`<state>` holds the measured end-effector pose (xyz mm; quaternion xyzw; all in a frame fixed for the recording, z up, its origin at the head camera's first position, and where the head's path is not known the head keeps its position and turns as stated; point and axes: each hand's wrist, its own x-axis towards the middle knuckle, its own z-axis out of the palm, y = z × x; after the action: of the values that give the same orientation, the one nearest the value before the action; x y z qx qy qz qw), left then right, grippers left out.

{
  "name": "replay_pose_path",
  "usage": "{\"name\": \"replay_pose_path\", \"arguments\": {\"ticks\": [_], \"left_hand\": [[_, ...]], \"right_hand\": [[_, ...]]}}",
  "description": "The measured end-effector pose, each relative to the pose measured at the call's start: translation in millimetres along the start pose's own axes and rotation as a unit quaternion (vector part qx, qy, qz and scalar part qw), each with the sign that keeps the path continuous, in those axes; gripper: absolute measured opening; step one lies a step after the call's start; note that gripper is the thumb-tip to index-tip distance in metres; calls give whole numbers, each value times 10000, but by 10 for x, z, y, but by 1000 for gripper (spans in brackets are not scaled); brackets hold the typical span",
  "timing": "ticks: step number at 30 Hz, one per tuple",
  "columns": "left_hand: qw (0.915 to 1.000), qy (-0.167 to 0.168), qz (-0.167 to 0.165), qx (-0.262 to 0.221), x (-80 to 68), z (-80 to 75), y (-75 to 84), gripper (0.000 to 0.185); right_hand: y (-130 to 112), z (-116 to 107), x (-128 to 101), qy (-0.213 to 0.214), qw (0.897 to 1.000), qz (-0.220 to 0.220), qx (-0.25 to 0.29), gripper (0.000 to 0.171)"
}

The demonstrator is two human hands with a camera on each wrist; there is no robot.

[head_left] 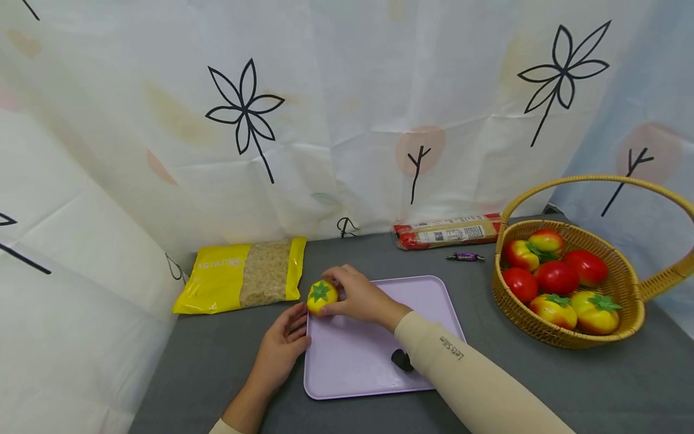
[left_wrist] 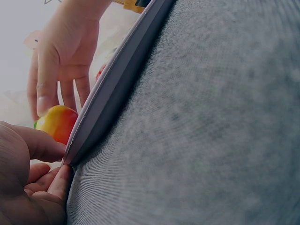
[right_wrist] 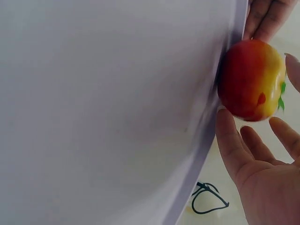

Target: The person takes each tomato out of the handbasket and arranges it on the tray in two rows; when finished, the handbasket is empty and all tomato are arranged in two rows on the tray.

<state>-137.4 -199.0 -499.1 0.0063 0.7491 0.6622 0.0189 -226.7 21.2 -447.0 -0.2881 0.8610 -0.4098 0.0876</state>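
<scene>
A yellow-and-red persimmon (head_left: 320,295) with a green leafy top sits at the far left corner of the lilac tray (head_left: 358,367). My right hand (head_left: 358,295) reaches across the tray, its thumb and fingers curled loosely round the fruit. In the right wrist view one fingertip meets the fruit's side, while other fingers stand slightly off it. At the tray's left edge is my left hand (head_left: 282,343). In the left wrist view, that hand's thumb (left_wrist: 47,146) lies against the rim and a finger lies beneath it, so the edge is pinched.
A wicker basket (head_left: 504,295) with several red and yellow-red fruits stands at right. Behind lie a yellow bag (head_left: 222,277), a red-ended noodle pack (head_left: 450,232) and a purple-wrapped candy (head_left: 465,257). A small black object (head_left: 402,360) shows by the right sleeve.
</scene>
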Motion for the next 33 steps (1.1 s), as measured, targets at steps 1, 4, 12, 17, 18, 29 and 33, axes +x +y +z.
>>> {"name": "replay_pose_path", "arguments": {"ticks": [1,4,12,17,18,29,33], "left_hand": [[10000,1,-1,-1,-2,0,1,69],[10000,-5,26,-6,-4,-1,-4,68],[9999,21,95,51,6,-3,-30,68],[10000,30,20,63,13,-4,-36,68],[10000,41,-3,81,14,-4,-36,69],[9999,34,-119,85,22,-10,-33,69],[9999,38,-107,83,19,-9,-30,69]], "right_hand": [[-3,-13,-5,2,10000,-15,26,67],[-15,-60,-19,10,9999,-28,126,69],[-58,-222,-94,99,9991,60,411,68],[-43,-315,-173,200,9976,96,663,64],[-41,-335,-192,210,9971,100,718,63],[19,-578,-399,381,9923,-47,1179,57],[41,-664,-488,453,9911,-111,1247,57]]}}
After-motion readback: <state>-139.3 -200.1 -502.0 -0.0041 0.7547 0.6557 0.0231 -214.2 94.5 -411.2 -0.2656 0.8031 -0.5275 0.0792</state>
